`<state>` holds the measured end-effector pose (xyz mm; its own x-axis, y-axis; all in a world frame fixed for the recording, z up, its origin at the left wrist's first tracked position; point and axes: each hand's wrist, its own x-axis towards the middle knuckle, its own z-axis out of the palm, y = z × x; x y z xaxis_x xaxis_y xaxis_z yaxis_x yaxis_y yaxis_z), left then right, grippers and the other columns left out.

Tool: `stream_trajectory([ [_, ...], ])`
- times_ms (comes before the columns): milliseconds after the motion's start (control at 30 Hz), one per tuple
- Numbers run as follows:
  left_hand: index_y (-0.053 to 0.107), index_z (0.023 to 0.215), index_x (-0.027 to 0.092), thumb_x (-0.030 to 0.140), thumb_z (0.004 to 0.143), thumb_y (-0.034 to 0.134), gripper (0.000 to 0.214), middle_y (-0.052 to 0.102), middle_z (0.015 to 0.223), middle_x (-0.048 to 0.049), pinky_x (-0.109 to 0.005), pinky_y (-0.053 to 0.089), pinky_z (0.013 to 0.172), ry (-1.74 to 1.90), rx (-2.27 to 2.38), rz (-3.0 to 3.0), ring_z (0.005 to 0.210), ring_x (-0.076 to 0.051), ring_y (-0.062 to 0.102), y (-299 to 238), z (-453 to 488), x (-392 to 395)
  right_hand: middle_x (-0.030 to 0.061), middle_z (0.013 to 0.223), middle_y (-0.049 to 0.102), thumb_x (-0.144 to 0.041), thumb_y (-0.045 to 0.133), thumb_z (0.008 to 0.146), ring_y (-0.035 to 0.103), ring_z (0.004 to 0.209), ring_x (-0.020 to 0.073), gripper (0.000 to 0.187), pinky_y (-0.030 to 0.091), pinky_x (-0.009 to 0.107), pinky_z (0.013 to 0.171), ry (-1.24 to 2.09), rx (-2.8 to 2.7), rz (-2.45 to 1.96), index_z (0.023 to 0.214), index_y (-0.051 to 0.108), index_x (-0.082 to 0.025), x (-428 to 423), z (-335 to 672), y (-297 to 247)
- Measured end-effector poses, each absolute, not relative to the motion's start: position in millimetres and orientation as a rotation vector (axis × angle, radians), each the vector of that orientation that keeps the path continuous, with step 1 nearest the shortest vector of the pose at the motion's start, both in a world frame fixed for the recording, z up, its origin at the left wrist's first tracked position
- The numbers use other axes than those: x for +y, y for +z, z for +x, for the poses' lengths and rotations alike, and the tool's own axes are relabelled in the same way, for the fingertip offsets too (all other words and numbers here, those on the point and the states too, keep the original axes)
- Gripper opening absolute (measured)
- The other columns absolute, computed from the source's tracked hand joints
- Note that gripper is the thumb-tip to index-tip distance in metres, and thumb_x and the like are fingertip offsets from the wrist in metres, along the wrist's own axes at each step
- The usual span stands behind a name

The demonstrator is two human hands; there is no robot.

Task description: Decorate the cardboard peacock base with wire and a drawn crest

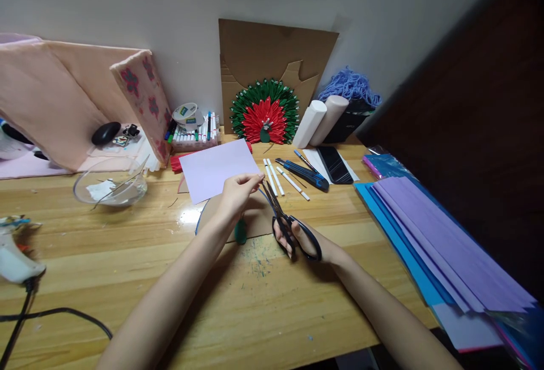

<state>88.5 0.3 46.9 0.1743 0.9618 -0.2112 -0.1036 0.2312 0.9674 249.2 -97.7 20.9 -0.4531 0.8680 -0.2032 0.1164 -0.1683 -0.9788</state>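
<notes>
My right hand [297, 238] grips black-handled scissors [278, 203], fingers through the loops, blades pointing up and away. Just at the blade tips, my left hand [238, 193] is closed in a pinch; whatever it pinches is too small to make out. Beneath the hands lies a piece of brown cardboard [259, 214] with a curved, blue-marked edge. A dark green shape [240, 231] shows at its front edge, partly hidden by my left wrist. Behind my left hand is a sheet of lilac paper [219, 166].
A red and green peacock craft [266, 118] leans on cardboard [276, 47] at the wall. White markers [293, 184], a box cutter [302, 174] and a phone [335, 165] lie beyond the scissors. Coloured sheets [446, 239] cover the right side. Leftward are a clear bowl [140, 186] and a glue gun [19, 256].
</notes>
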Motion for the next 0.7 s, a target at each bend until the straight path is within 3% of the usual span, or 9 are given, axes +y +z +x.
stream_trajectory([
  [700,0.071,0.066,0.013,0.050,0.059,0.073,0.038,0.063,0.069,-0.0037,-0.024,0.038,0.067,1.007,1.128,1.100,0.069,-0.012,0.050,39,88,2,-0.0063,0.054,0.041,-0.086,0.038,0.060,0.038,0.037,0.0046,0.069,0.034,0.017,0.034,1.657,-1.373,-1.253,0.073,0.041,-0.018,-100,234,10],
])
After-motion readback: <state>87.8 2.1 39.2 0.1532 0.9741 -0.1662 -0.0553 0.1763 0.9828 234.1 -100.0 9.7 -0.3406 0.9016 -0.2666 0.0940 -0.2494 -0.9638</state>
